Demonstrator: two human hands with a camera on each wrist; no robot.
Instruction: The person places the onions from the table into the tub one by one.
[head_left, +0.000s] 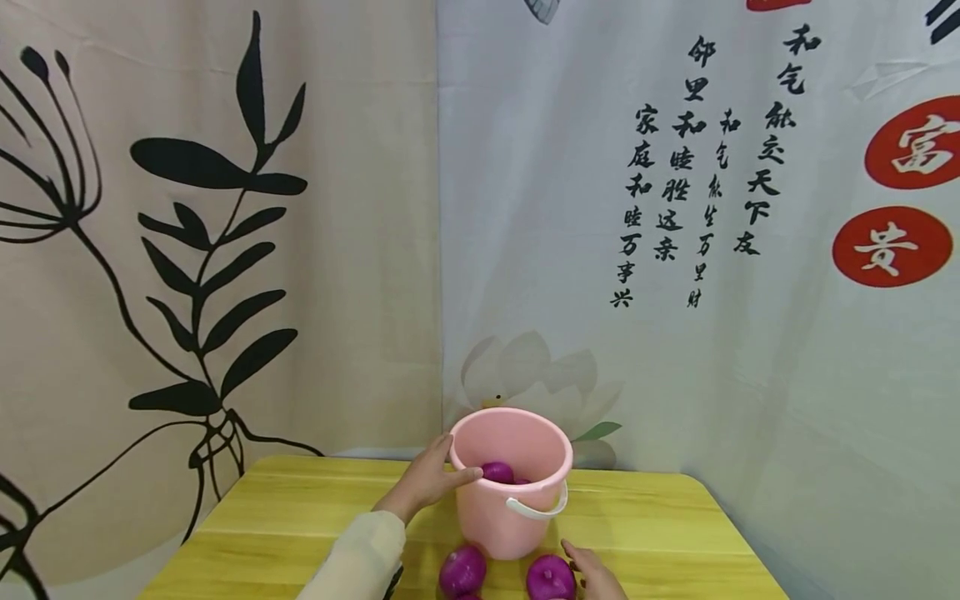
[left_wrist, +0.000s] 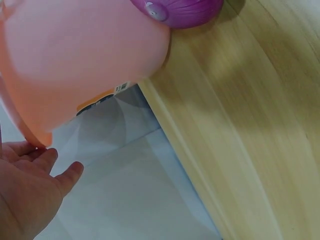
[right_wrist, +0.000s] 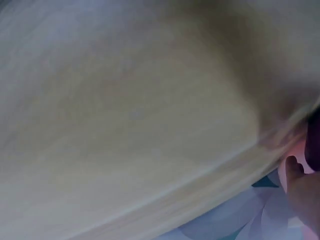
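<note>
A pink bucket [head_left: 495, 521] with a white handle [head_left: 540, 510] stands on the table, with purple onions [head_left: 497, 472] inside. My left hand [head_left: 429, 479] holds its rim at the left, thumb at the near edge. In the left wrist view, fingertips of the left hand [left_wrist: 30, 185] touch the bucket's rim [left_wrist: 37, 135]. My right hand [head_left: 596, 577] is at the right side of a purple onion [head_left: 551, 577] in front of the bucket; whether it touches is unclear. Another purple onion [head_left: 462, 571] lies to the left, with part of one more below it.
The yellow wood-grain table [head_left: 660, 533] has its back edge just behind the bucket. Behind it hangs a cloth backdrop [head_left: 360, 250] with black plants, writing and red ovals. The right wrist view is blurred and shows mostly tabletop [right_wrist: 125, 125].
</note>
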